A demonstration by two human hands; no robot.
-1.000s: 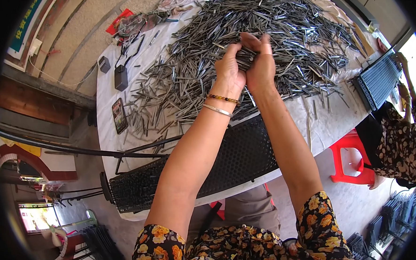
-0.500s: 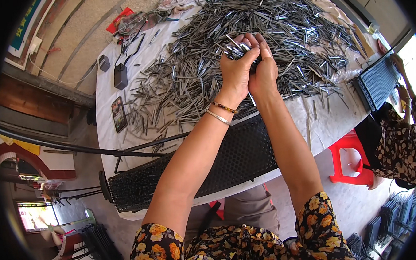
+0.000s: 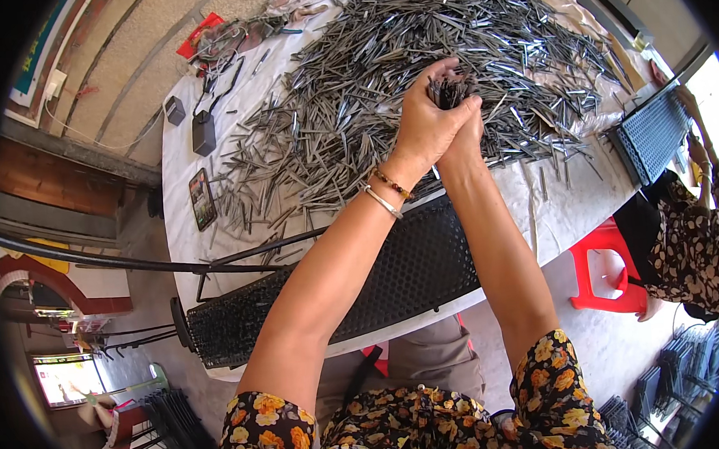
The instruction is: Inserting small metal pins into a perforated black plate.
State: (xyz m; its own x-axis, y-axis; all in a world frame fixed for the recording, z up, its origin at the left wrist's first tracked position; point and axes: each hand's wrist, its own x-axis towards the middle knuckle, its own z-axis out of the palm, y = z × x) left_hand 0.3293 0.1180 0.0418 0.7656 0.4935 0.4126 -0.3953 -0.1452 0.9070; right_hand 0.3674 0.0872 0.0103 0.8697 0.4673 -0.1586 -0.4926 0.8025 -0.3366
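Both my hands are cupped together over a wide pile of thin dark metal strips (image 3: pixel 352 87) on the table. Between them stands a bundle of metal strips (image 3: pixel 450 92), its ends bunched closely and pointing up. My left hand (image 3: pixel 429 127) wraps round the bundle from the left, thumb across the front. Behind it, my right hand (image 3: pixel 466 137) closes on the bundle from the right, its fingers mostly hidden. Below my wrists, a black perforated rack (image 3: pixel 394 271) lies along the near table edge, its left part filled with small dark pieces.
A phone (image 3: pixel 202 200), a black box-shaped device (image 3: pixel 203 133) and a small grey cube (image 3: pixel 175 110) lie on the table's left. At right, another person (image 3: pixel 694 248) works by a second perforated rack (image 3: pixel 654 137). A red stool (image 3: pixel 602 269) stands below. A black metal bar (image 3: pixel 134 259) crosses from the left.
The strips lay slanted and shiny in my cupped palms; now they stand upright in a tight bundle. My left hand has turned and closed round them.
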